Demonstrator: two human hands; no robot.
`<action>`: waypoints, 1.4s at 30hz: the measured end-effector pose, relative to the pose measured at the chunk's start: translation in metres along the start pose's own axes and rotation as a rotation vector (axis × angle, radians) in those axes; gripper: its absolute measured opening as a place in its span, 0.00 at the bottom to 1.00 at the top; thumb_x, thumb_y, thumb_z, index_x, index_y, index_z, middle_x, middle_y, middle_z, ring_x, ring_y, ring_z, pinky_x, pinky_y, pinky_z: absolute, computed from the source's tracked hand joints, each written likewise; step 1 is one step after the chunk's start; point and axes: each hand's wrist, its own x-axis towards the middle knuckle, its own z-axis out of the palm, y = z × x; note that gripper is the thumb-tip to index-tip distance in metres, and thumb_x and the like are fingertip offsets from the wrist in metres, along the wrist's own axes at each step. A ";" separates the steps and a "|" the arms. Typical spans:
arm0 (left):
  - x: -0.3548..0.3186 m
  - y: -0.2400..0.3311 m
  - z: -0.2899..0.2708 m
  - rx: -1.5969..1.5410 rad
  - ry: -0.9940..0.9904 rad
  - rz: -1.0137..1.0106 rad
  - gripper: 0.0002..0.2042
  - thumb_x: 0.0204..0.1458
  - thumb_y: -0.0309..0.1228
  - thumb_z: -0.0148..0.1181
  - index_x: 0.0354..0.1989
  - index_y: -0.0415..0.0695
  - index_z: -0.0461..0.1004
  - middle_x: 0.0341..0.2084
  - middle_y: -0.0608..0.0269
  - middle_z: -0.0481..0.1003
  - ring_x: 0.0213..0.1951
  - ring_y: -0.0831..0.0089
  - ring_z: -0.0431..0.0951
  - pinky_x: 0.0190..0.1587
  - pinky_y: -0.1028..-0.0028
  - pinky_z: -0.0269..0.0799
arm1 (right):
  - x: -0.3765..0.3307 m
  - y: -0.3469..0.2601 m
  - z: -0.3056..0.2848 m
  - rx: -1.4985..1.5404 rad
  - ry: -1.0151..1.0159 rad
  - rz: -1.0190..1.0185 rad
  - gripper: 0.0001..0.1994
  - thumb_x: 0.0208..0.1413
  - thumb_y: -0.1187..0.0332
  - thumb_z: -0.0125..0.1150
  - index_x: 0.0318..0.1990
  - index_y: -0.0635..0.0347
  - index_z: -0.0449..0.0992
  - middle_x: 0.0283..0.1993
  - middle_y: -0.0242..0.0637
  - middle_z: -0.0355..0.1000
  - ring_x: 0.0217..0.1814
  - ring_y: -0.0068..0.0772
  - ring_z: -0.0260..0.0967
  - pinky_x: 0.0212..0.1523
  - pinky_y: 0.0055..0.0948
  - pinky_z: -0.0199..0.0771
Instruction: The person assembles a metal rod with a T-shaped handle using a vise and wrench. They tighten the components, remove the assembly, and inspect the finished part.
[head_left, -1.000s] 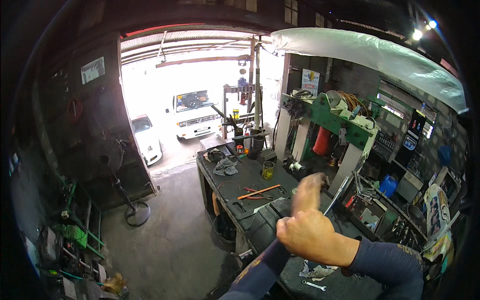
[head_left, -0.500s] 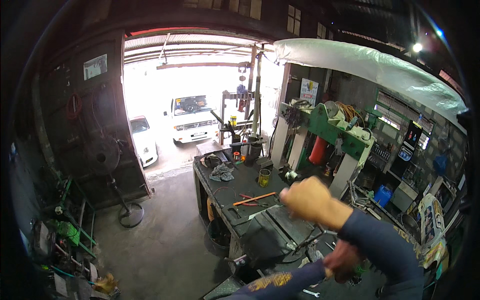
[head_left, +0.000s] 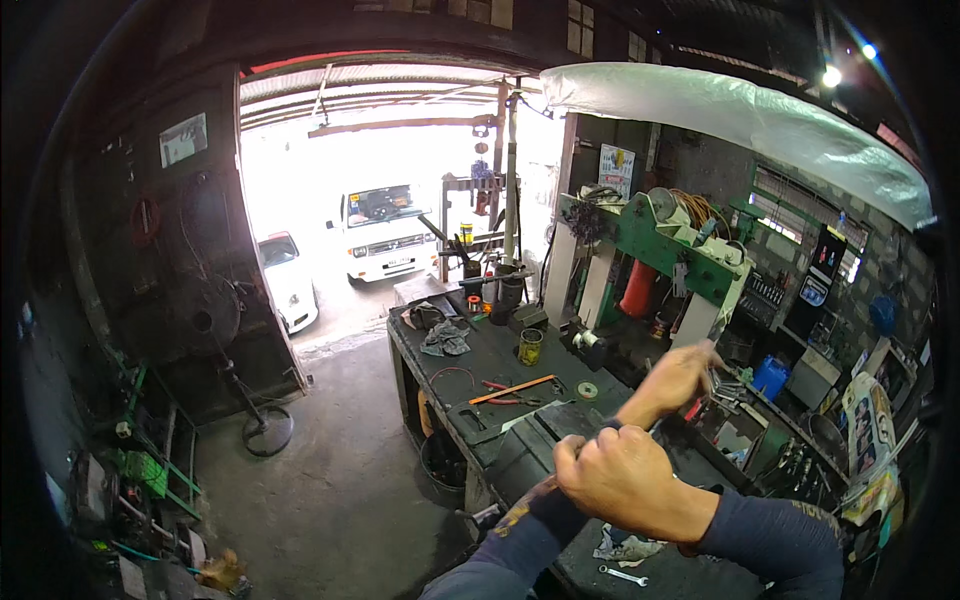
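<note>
My left arm reaches forward and to the right over the dark workbench. My left hand stretches out past the sleeve with its fingers extended, somewhat blurred, and holds nothing that I can see. Wrapped across the left forearm, my right hand is closed on the dark sleeve near the left wrist. Below the arms lie a crumpled rag and a wrench. Beyond them on the bench are an orange strip, red-handled pliers, a small roll and a yellow can.
A green press frame with a red cylinder stands behind the bench. Tool trays and a blue container are at the right. A pedestal fan stands left; parked vehicles show through the doorway.
My left hand has moved up and forward from beneath the right arm. My right hand has come down onto the left forearm and closed on the sleeve there.
</note>
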 end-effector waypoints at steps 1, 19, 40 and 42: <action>-0.022 -0.009 -0.008 0.102 0.196 0.132 0.15 0.71 0.37 0.46 0.52 0.40 0.76 0.39 0.58 0.78 0.40 0.67 0.77 0.44 0.71 0.74 | -0.001 0.002 0.002 0.038 -0.077 0.093 0.11 0.49 0.64 0.63 0.33 0.65 0.79 0.20 0.34 0.76 0.22 0.30 0.78 0.20 0.32 0.73; -0.152 0.022 0.133 0.743 0.105 0.605 0.13 0.47 0.34 0.69 0.39 0.43 0.81 0.23 0.64 0.74 0.33 0.69 0.76 0.37 0.64 0.68 | 0.012 0.143 0.057 0.230 -0.440 0.382 0.08 0.50 0.66 0.63 0.34 0.59 0.84 0.36 0.47 0.82 0.42 0.53 0.82 0.43 0.46 0.83; -0.144 0.043 0.118 1.203 0.438 0.134 0.24 0.63 0.35 0.52 0.66 0.41 0.67 0.66 0.49 0.70 0.66 0.57 0.71 0.67 0.59 0.64 | 0.027 0.025 -0.008 0.301 -0.412 0.162 0.08 0.53 0.66 0.63 0.32 0.55 0.88 0.32 0.38 0.84 0.36 0.38 0.85 0.35 0.37 0.84; -0.089 0.054 0.094 1.474 0.640 0.196 0.21 0.59 0.35 0.57 0.60 0.44 0.74 0.62 0.52 0.74 0.63 0.52 0.74 0.62 0.57 0.70 | 0.047 0.017 -0.018 0.307 -0.496 0.084 0.08 0.54 0.66 0.63 0.33 0.57 0.87 0.34 0.41 0.84 0.38 0.40 0.85 0.36 0.38 0.85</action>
